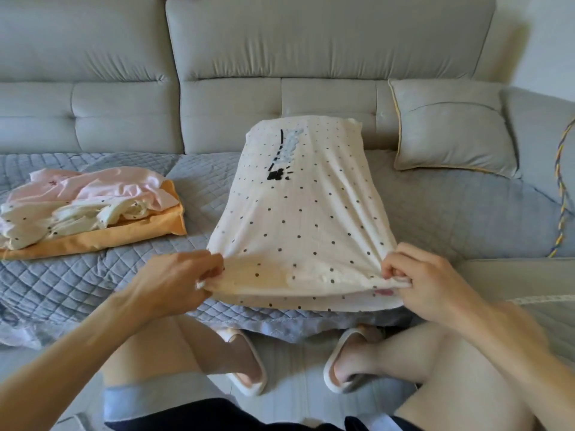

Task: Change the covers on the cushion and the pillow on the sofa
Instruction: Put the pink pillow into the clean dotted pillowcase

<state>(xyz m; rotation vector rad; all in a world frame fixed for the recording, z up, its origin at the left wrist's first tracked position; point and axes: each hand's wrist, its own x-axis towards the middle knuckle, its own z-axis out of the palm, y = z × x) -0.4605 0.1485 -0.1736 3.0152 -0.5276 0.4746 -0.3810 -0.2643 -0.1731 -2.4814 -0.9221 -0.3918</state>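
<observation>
A pillow in a white cover with black dots (pixel 298 213) lies lengthwise on the sofa seat, its open end toward me. My left hand (pixel 183 275) pinches the left corner of the cover's opening. My right hand (pixel 426 275) grips the right corner, and the edge is stretched between them. A grey square cushion (pixel 451 135) with a yellow piped edge leans against the backrest at the right. On the left of the seat lies a pile of loose covers (pixel 77 206): pink and white dotted fabric on an orange one.
The grey sofa (pixel 280 57) has a quilted blue-grey seat cover (pixel 451 213) hanging over the front edge. A braided cord (pixel 560 188) hangs on the right armrest. My bare knees and white slippers (pixel 245 362) are below the seat edge, on a pale floor.
</observation>
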